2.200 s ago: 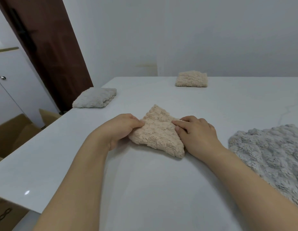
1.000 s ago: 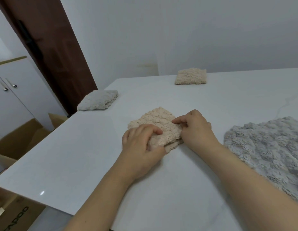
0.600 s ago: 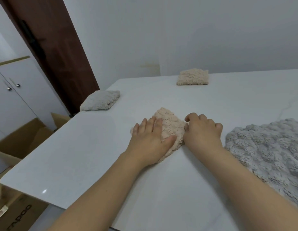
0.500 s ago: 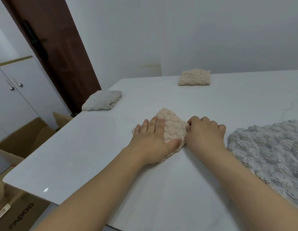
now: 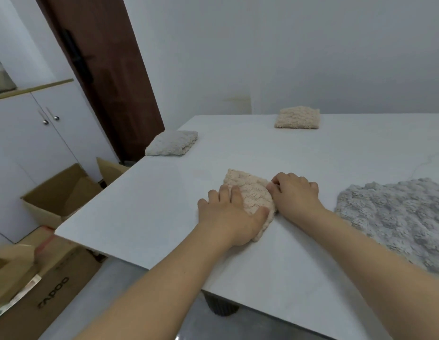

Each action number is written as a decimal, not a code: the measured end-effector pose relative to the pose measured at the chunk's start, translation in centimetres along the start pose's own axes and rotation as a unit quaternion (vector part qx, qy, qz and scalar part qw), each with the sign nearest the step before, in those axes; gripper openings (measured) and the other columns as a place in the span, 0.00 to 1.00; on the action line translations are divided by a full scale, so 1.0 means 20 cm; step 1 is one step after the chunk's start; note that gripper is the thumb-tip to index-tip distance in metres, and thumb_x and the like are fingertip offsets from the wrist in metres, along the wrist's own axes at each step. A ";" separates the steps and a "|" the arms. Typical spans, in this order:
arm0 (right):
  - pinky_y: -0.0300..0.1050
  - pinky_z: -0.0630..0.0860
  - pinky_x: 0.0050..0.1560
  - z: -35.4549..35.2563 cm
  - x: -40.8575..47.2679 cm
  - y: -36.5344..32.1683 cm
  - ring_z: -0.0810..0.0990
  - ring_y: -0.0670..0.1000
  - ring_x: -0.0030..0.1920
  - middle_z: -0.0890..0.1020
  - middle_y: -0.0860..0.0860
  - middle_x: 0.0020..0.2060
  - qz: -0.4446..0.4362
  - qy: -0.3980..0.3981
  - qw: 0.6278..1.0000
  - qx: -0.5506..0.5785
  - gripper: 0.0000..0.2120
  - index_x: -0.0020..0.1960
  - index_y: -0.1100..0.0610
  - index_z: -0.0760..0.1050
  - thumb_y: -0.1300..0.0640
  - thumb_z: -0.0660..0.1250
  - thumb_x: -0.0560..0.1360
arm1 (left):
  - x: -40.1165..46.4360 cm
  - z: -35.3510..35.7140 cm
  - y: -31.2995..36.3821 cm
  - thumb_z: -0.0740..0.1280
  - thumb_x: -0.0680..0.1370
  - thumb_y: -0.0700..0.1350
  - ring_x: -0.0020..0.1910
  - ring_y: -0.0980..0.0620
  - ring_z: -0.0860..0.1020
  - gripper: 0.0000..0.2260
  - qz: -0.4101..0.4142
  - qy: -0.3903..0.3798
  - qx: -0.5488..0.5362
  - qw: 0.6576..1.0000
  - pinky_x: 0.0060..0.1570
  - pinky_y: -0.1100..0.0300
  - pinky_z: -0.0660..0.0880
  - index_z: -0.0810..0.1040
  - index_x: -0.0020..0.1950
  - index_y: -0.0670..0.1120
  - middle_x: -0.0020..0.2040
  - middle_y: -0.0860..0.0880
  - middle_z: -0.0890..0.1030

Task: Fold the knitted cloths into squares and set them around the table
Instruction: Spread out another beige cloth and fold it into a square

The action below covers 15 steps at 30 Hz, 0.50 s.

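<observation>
A folded beige knitted cloth point(image 5: 250, 192) lies on the white table point(image 5: 164, 204) in front of me. My left hand point(image 5: 228, 217) rests flat on its left and near part, fingers spread. My right hand point(image 5: 295, 193) presses with curled fingers against the cloth's right edge. An unfolded grey knitted cloth point(image 5: 395, 217) lies spread to the right. A folded grey cloth point(image 5: 173, 143) sits at the table's left edge, and a folded beige cloth point(image 5: 298, 117) sits at the far side near the wall.
Open cardboard boxes point(image 5: 59, 192) stand on the floor left of the table, beside a white cabinet point(image 5: 41, 138) and a dark brown door point(image 5: 103, 69). The table's near-left corner is close to my left forearm.
My left hand went from pinching the cloth's left corner to lying flat on top. The right hand stayed at the right edge. The view shifted rightward and showed more floor.
</observation>
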State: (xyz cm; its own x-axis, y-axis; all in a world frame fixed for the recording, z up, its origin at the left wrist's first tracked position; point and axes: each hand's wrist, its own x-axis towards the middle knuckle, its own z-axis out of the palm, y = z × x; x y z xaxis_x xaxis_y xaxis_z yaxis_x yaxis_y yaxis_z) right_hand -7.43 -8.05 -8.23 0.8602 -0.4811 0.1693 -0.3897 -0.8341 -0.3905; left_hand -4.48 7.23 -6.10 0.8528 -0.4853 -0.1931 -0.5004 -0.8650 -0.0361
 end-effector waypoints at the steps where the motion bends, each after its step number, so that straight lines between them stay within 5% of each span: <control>1: 0.52 0.63 0.58 -0.01 -0.01 -0.01 0.74 0.56 0.56 0.77 0.52 0.54 -0.003 -0.019 1.000 -0.002 0.15 0.58 0.53 0.74 0.48 0.53 0.81 | -0.04 -0.01 0.00 0.43 0.76 0.72 0.76 0.42 0.52 0.41 -0.005 -0.007 -0.001 1.000 0.70 0.45 0.55 0.44 0.82 0.48 0.81 0.46 0.49; 9: 0.47 0.72 0.52 -0.14 -0.17 -0.03 0.74 0.55 0.53 0.74 0.54 0.54 -0.046 -0.155 0.987 -0.012 0.09 0.54 0.54 0.72 0.52 0.55 0.82 | -0.29 -0.03 -0.10 0.48 0.82 0.60 0.66 0.44 0.61 0.22 0.025 -0.028 -0.165 0.986 0.67 0.46 0.63 0.65 0.71 0.51 0.68 0.46 0.63; 12: 0.44 0.70 0.46 -0.19 -0.24 -0.02 0.76 0.54 0.49 0.76 0.53 0.52 -0.056 -0.165 0.985 -0.023 0.05 0.50 0.53 0.71 0.58 0.56 0.80 | -0.37 0.02 -0.11 0.49 0.83 0.57 0.63 0.45 0.62 0.18 0.053 0.005 -0.157 0.986 0.64 0.49 0.65 0.66 0.69 0.52 0.65 0.48 0.64; 15: 0.47 0.73 0.51 -0.22 -0.31 -0.02 0.75 0.55 0.52 0.75 0.54 0.54 -0.059 -0.160 0.983 -0.072 0.08 0.55 0.55 0.71 0.59 0.56 0.79 | -0.42 0.06 -0.07 0.49 0.83 0.56 0.62 0.45 0.62 0.18 0.063 0.026 -0.147 0.987 0.62 0.50 0.65 0.65 0.69 0.50 0.65 0.47 0.64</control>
State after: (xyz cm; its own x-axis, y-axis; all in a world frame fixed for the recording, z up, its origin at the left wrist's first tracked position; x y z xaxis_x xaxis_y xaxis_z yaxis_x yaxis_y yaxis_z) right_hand -14.03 -5.95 -5.23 0.9526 -0.2886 -0.0959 -0.3037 -0.9196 -0.2494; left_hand -11.10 12.75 -5.55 0.7966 -0.5911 -0.1265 -0.5453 -0.7930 0.2717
